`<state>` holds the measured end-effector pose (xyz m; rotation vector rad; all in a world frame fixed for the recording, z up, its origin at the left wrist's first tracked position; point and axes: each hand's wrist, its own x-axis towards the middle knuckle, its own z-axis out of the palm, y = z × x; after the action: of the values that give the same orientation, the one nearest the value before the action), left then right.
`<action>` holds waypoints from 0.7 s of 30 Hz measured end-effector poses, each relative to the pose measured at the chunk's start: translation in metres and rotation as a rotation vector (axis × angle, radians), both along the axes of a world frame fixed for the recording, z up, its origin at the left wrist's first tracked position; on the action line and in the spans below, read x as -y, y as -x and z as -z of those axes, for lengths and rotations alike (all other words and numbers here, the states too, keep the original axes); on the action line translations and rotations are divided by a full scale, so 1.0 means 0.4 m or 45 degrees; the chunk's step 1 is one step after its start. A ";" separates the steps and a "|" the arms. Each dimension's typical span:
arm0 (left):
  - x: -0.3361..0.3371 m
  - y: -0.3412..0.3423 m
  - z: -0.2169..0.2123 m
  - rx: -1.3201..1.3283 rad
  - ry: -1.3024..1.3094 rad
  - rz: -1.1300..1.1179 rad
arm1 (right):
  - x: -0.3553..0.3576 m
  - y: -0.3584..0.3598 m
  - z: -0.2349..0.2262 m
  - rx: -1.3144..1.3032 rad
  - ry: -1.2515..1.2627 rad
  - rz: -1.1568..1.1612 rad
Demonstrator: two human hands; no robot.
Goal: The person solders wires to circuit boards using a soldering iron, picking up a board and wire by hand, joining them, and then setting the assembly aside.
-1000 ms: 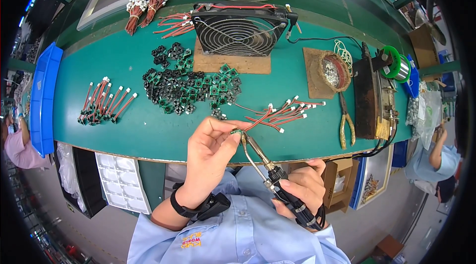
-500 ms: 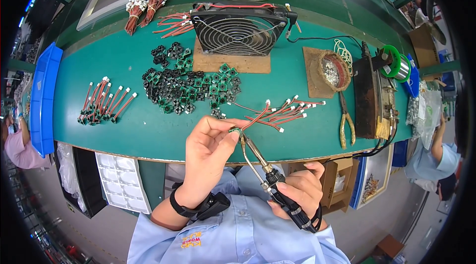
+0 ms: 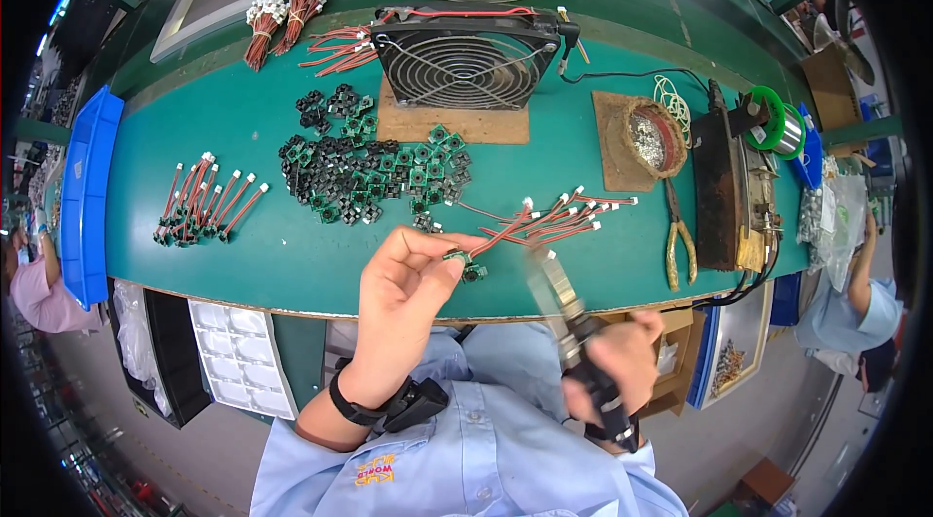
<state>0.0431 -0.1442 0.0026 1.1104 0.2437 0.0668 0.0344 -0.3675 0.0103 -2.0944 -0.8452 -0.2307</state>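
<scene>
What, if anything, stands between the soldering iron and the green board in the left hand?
Nothing visible: tabletop shows between the soldering iron, blurred in the right hand, and the green board; red wires lie beyond.

Fan [image 3: 462, 65] at rear centre of surface [image 3: 262, 274], on a base board [image 3: 486, 128]. Pile of modules [image 3: 374, 167] before it; before the pile, left hand [image 3: 403, 289] with circuit board [image 3: 474, 273] in it. Left of pile: wired modules [image 3: 199, 214], then bin [image 3: 87, 196]. Right: wire leads [image 3: 564, 218]; farther right, pliers [image 3: 677, 245] before pot [image 3: 675, 150].
</scene>
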 end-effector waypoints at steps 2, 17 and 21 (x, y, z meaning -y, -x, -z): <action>-0.005 -0.004 -0.014 -0.104 0.156 0.075 | 0.020 -0.004 0.043 0.141 -0.145 0.505; -0.035 -0.003 -0.064 -0.233 -0.099 0.412 | 0.049 -0.014 -0.050 -0.067 -0.217 -0.037; -0.032 -0.002 -0.062 -0.240 -0.157 0.437 | 0.033 -0.011 -0.056 -0.076 -0.140 -0.056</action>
<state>0.0437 -0.1314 0.0273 1.2687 0.2157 -0.3333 0.0388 -0.3807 0.0325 -1.9685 -0.8241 -0.1864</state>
